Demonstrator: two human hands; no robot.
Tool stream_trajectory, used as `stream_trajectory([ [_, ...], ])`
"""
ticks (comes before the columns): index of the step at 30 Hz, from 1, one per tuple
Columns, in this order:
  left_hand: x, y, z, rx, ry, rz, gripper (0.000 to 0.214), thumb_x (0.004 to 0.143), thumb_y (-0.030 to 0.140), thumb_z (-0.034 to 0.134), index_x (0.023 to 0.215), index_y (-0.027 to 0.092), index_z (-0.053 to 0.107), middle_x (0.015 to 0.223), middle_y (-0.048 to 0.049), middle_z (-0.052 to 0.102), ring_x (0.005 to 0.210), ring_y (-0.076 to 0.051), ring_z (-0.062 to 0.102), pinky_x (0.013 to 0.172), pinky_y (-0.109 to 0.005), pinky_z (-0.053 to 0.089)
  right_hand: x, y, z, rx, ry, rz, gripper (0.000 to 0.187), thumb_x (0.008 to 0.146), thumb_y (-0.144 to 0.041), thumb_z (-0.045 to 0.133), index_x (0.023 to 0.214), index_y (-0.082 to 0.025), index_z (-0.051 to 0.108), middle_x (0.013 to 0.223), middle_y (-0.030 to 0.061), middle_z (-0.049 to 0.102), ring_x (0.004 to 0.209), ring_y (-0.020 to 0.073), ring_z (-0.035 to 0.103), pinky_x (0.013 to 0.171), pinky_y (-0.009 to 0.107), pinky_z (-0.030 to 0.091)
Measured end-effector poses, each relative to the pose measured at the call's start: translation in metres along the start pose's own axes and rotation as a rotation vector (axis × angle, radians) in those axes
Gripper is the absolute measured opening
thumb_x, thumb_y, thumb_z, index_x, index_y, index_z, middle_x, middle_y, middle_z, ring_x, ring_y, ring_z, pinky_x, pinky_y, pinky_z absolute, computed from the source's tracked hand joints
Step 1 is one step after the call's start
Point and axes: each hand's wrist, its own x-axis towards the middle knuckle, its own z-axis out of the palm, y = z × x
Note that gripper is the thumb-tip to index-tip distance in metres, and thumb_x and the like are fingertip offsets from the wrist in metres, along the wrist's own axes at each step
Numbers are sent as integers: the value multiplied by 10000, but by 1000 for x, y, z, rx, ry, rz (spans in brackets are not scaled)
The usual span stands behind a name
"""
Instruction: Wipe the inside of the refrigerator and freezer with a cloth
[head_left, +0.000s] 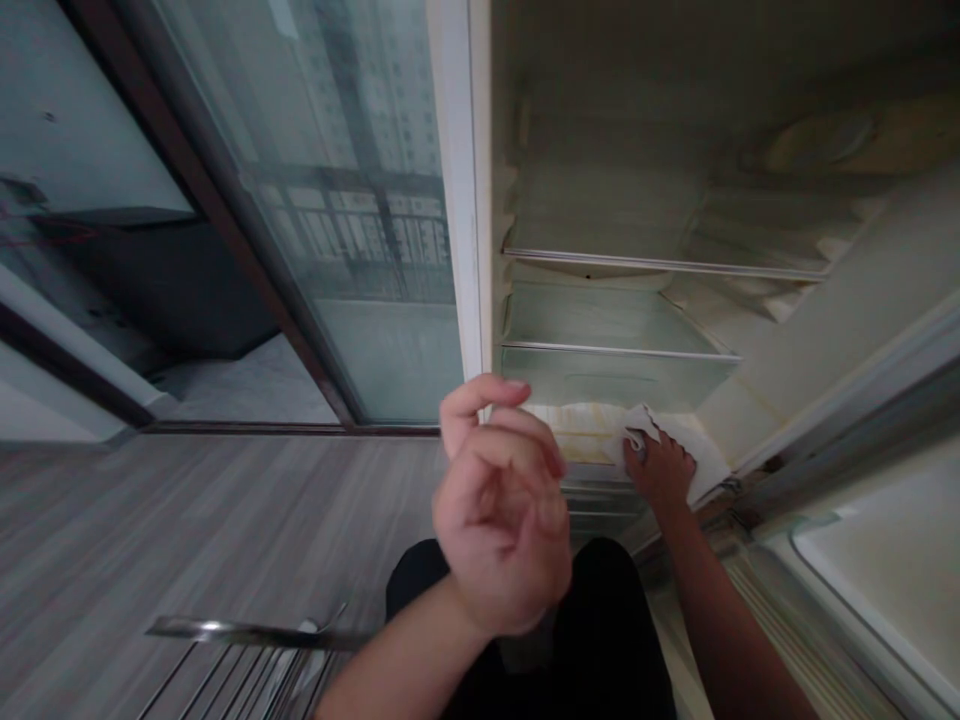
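My left hand (504, 505) is raised in front of my knees, palm toward me. Its fingers are loosely curled with gaps between them, and nothing shows in it. Low inside an open refrigerator (484, 300), my right hand (660, 470) presses on a crumpled white cloth (709, 455), a fold of it bunched by the thumb. The cloth lies on the yellow-stained bottom ledge (589, 435), against the right wall. Above it are a glass shelf (615, 350) and a higher glass shelf (660, 262).
On the right, the refrigerator door (885, 560) stands open. A metal wire rack (247, 640) with a few items sits at lower left on the wood-look floor (300, 520). Behind, a sliding glass door (375, 250) has a dark frame. My dark-clad knees (607, 600) are close to the refrigerator.
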Motion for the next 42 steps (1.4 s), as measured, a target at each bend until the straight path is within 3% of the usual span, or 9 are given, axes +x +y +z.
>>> stream_trajectory([
  [3, 9, -25, 5, -20, -43, -40, 288, 872, 428, 686, 722, 205, 582, 1120, -69, 574, 916, -190, 567, 743, -349, 520, 0, -1, 0, -1, 11, 3, 396, 975, -469, 484, 1217, -232, 689, 1226, 99, 640, 1002, 244, 562, 804, 369, 284],
  [6, 10, -38, 5, -24, -56, -83, 260, 872, 417, 687, 747, 208, 596, 1113, -71, 576, 939, -199, 570, 754, -356, 520, 0, -1, 1, 4, 17, 1, 384, 971, -464, 493, 1216, -245, 691, 1219, 92, 644, 1008, 246, 563, 808, 368, 286],
  [22, 8, -30, 0, -12, -99, 32, 265, 891, 442, 637, 752, 220, 597, 1112, -56, 567, 933, -201, 577, 829, -409, 504, 0, -1, 2, 7, 16, 13, 423, 978, -487, 467, 1186, -208, 708, 1200, 112, 655, 1000, 253, 568, 802, 363, 289],
  [34, 7, -29, -7, -119, -186, 18, 274, 910, 373, 572, 709, 191, 533, 1142, -53, 515, 843, -151, 545, 703, -315, 476, 0, -2, 0, -4, 4, 17, 415, 976, -488, 473, 1202, -221, 698, 1204, 100, 655, 991, 248, 572, 807, 368, 293],
  [38, 7, -33, -8, -125, -186, -28, 205, 876, 341, 639, 775, 198, 533, 1217, -62, 503, 818, -134, 553, 659, -288, 473, 0, -2, -2, 7, 5, 9, 420, 982, -481, 461, 1214, -218, 691, 1245, 111, 641, 1015, 253, 565, 820, 368, 290],
  [42, 3, -49, -27, -173, -265, -12, 94, 893, 230, 607, 814, 206, 561, 911, -30, 590, 683, -120, 550, 588, -267, 441, -1, -2, -1, 15, 7, 11, 415, 983, -475, 461, 1227, -231, 690, 1257, 109, 637, 1026, 252, 558, 829, 369, 288],
])
